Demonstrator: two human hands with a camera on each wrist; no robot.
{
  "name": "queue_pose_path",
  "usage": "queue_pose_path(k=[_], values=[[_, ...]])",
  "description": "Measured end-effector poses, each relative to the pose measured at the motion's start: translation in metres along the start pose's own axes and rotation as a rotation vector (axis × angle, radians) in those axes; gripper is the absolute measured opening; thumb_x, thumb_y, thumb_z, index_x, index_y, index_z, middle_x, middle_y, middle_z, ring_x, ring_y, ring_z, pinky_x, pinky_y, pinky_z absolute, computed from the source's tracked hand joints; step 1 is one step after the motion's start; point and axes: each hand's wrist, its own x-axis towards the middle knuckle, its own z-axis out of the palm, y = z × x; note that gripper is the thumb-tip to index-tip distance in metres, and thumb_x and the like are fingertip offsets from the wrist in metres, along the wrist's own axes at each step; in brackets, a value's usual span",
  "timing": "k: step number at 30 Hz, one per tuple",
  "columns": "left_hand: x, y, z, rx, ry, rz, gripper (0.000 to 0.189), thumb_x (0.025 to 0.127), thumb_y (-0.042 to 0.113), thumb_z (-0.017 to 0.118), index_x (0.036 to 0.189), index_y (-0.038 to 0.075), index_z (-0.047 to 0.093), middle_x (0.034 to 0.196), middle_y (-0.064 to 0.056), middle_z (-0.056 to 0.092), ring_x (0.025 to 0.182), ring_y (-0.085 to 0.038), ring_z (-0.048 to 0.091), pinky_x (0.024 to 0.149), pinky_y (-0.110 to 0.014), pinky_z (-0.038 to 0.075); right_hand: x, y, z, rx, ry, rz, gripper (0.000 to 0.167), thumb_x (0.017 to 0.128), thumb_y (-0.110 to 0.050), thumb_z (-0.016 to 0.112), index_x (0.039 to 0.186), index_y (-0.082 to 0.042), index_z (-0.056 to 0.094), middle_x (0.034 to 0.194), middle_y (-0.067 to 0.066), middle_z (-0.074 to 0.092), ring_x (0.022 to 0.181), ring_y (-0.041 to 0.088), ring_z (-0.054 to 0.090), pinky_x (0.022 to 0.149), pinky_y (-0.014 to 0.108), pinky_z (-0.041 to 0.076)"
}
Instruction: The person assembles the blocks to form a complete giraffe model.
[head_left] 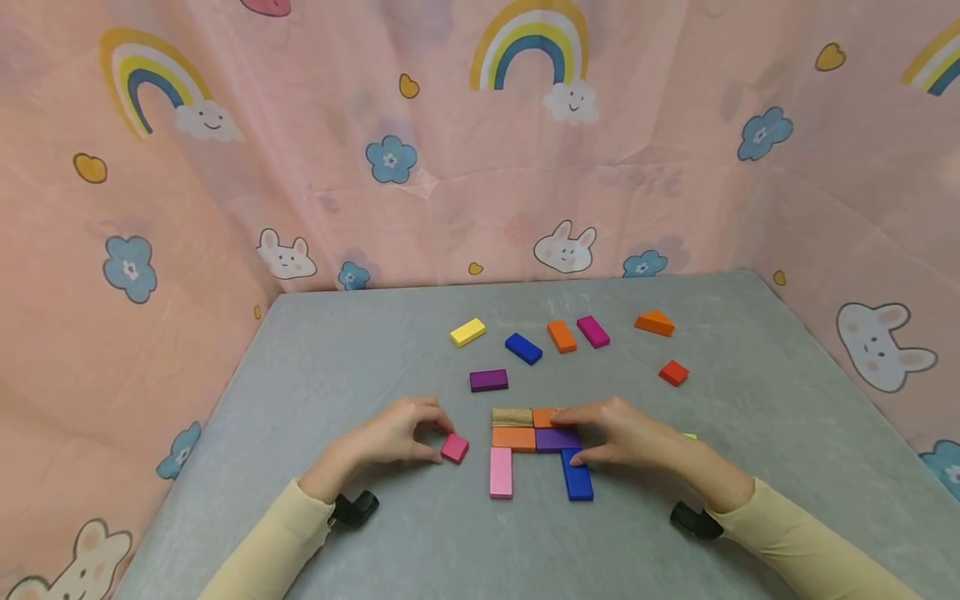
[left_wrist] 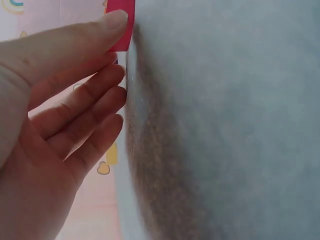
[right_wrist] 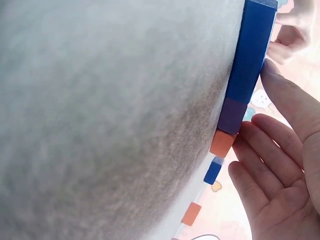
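My left hand (head_left: pixel 393 433) pinches a small crimson square block (head_left: pixel 454 448) between thumb and forefinger, low over the table. In the left wrist view the thumb overlaps this block (left_wrist: pixel 120 30). My right hand (head_left: pixel 626 433) lies over the right side of a flat block arrangement. Its thumb touches a blue block (head_left: pixel 579 483), and its fingers reach the upper orange block (head_left: pixel 542 417). Beside the hand is a purple block (head_left: pixel 557 440), partly covered. The arrangement also has a wood-grain block (head_left: pixel 512 417), a lower orange block (head_left: pixel 513 438) and a pink block (head_left: pixel 501 473).
Loose blocks lie farther back: purple (head_left: pixel 489 380), yellow (head_left: pixel 468 332), blue (head_left: pixel 523 348), orange (head_left: pixel 561 336), magenta (head_left: pixel 593 331), an orange triangle (head_left: pixel 655 323) and a red one (head_left: pixel 673 372). A yellow-green piece (head_left: pixel 690 436) peeks from behind the right wrist. A patterned pink curtain (head_left: pixel 450 225) surrounds the grey table (head_left: pixel 360 350).
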Motion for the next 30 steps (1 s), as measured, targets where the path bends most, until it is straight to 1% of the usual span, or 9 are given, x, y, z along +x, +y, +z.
queue_pose_path(k=[3,8,11,15,19,23,25,28,30], values=[[0.0,-0.001,0.0,-0.008,-0.004,-0.001,0.03,0.078,0.023,0.078,0.106,0.017,0.068,0.101,0.005,0.063,0.093,-0.009,0.059,0.084,-0.026,0.051,0.0,0.001,0.0,0.001,0.005,-0.007,0.055,0.082,-0.037,0.072,0.129,-0.011,0.06,0.127,0.006,0.062,0.116,0.022,0.06,0.092,0.04,0.051],[0.0,0.0,-0.001,0.012,0.0,-0.004,0.028,0.079,0.025,0.078,0.104,0.017,0.068,0.1,0.006,0.062,0.091,-0.009,0.059,0.082,-0.027,0.051,0.0,0.001,0.0,0.006,0.001,-0.004,0.055,0.082,-0.037,0.073,0.129,-0.011,0.059,0.128,0.006,0.062,0.117,0.023,0.06,0.092,0.041,0.05],[-0.001,0.004,0.0,0.028,0.012,-0.008,0.028,0.078,0.026,0.079,0.103,0.018,0.068,0.099,0.007,0.062,0.091,-0.01,0.058,0.081,-0.027,0.051,0.001,0.002,0.0,0.007,0.001,-0.007,0.055,0.082,-0.036,0.073,0.129,-0.011,0.06,0.128,0.006,0.062,0.117,0.022,0.06,0.093,0.04,0.05],[-0.002,0.012,0.003,0.026,0.023,0.005,0.028,0.077,0.028,0.079,0.101,0.021,0.067,0.099,0.007,0.062,0.092,-0.01,0.058,0.082,-0.027,0.051,0.001,0.002,0.001,0.002,0.002,-0.011,0.055,0.082,-0.037,0.073,0.129,-0.01,0.06,0.127,0.006,0.062,0.116,0.022,0.06,0.093,0.041,0.05],[-0.002,0.025,0.008,0.018,0.023,0.068,0.028,0.076,0.028,0.08,0.1,0.021,0.067,0.098,0.008,0.062,0.092,-0.01,0.058,0.082,-0.025,0.05,0.0,0.003,0.001,-0.001,0.0,-0.004,0.056,0.082,-0.039,0.072,0.129,-0.011,0.06,0.128,0.006,0.062,0.117,0.022,0.06,0.093,0.041,0.05],[-0.001,0.035,0.013,0.01,0.028,0.174,0.029,0.074,0.027,0.081,0.097,0.018,0.067,0.096,0.008,0.061,0.09,-0.01,0.058,0.081,-0.023,0.05,0.0,0.002,0.001,0.003,0.0,0.0,0.056,0.082,-0.039,0.072,0.129,-0.011,0.059,0.128,0.006,0.062,0.117,0.023,0.06,0.093,0.041,0.05],[0.0,0.039,0.016,0.009,0.022,0.213,0.029,0.074,0.027,0.082,0.097,0.017,0.067,0.095,0.007,0.06,0.089,-0.009,0.056,0.08,-0.021,0.049,0.0,0.002,0.001,0.003,-0.001,-0.001,0.056,0.082,-0.038,0.072,0.129,-0.011,0.059,0.129,0.006,0.062,0.118,0.023,0.059,0.093,0.042,0.05],[0.002,0.044,0.02,0.007,-0.004,0.248,0.029,0.075,0.029,0.081,0.097,0.017,0.066,0.095,0.007,0.06,0.089,-0.007,0.055,0.08,-0.018,0.048,0.0,0.001,0.001,-0.002,0.006,-0.007,0.057,0.082,-0.039,0.072,0.129,-0.011,0.059,0.128,0.007,0.062,0.117,0.023,0.059,0.093,0.042,0.05],[0.003,0.047,0.022,0.007,-0.021,0.26,0.03,0.075,0.032,0.08,0.097,0.018,0.066,0.095,0.008,0.059,0.09,-0.006,0.054,0.08,-0.016,0.047,0.001,0.001,0.001,-0.003,0.012,-0.013,0.057,0.082,-0.039,0.072,0.129,-0.01,0.059,0.128,0.007,0.062,0.117,0.023,0.06,0.093,0.042,0.05]])
